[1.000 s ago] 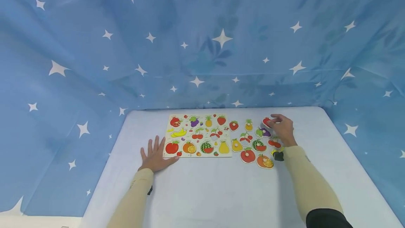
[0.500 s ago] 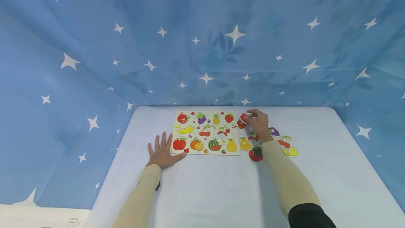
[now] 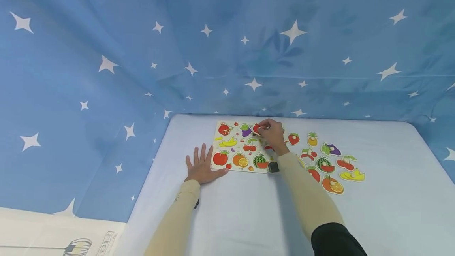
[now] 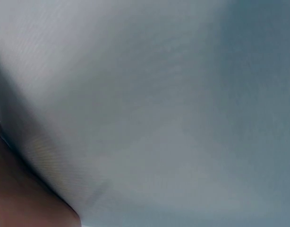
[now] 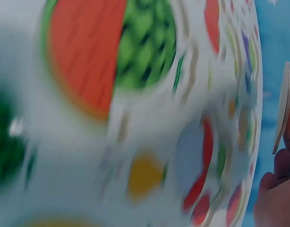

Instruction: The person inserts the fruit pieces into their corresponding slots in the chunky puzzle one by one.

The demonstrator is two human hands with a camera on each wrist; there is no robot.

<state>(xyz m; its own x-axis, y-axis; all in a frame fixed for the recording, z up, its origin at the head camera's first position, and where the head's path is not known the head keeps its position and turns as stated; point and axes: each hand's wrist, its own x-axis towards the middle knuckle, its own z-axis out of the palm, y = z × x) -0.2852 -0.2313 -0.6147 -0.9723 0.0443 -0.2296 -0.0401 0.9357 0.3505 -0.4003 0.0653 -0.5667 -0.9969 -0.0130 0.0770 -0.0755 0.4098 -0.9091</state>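
Note:
My right hand (image 3: 273, 134) pinches a red pomegranate puzzle piece (image 3: 256, 128) above the upper part of the fruit puzzle board (image 3: 231, 167). Seen edge-on in the right wrist view, the thin wooden piece (image 5: 284, 106) stands off the blurred board, held by my right fingers (image 5: 283, 165). My left hand (image 3: 203, 169) lies with spread, straight fingers on the white table, its thumb at the board's lower left corner. Printed fruits such as bananas and an apple show on the board. My right hand and forearm hide part of its right side.
To the board's right lie several loose fruit pieces, among them a strawberry (image 3: 293, 139), a pineapple (image 3: 312, 139), grapes (image 3: 333, 149), bananas (image 3: 352, 175) and an orange (image 3: 333, 185). My right sleeve partly covers the nearest ones. A blue star-patterned curtain (image 3: 213, 50) hangs behind the table.
The right hand has carried the pomegranate piece leftward from among the loose pieces to over the board. My left hand keeps its place at the board's corner. The head view has turned left.

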